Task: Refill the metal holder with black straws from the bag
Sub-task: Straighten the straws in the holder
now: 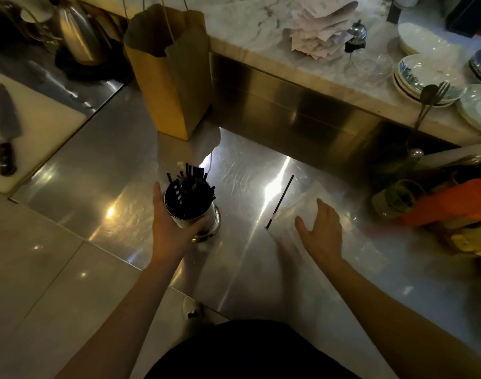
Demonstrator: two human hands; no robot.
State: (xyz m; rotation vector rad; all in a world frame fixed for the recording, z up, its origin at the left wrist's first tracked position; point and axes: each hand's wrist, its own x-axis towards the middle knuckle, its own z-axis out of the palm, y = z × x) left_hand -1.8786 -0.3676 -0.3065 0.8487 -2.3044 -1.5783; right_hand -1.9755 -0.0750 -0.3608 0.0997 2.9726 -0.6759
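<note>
A shiny metal holder [206,218] stands on the steel counter [247,269], packed with black straws [188,187] that stick up out of its mouth. My left hand [169,228] wraps around the holder's near left side. To the right lies a clear plastic bag [294,203], flat and nearly see-through. One black straw [281,198] lies on the counter along the bag's left edge. My right hand [320,228] rests spread on the bag, fingers apart, with nothing in its grasp.
A brown paper bag [171,77] stands behind the holder. A knife [5,132] lies on a white cutting board [42,116] at the left. Stacked plates [425,75] and paper slips sit on the raised marble ledge. Orange packaging [452,203] and a jar crowd the right edge.
</note>
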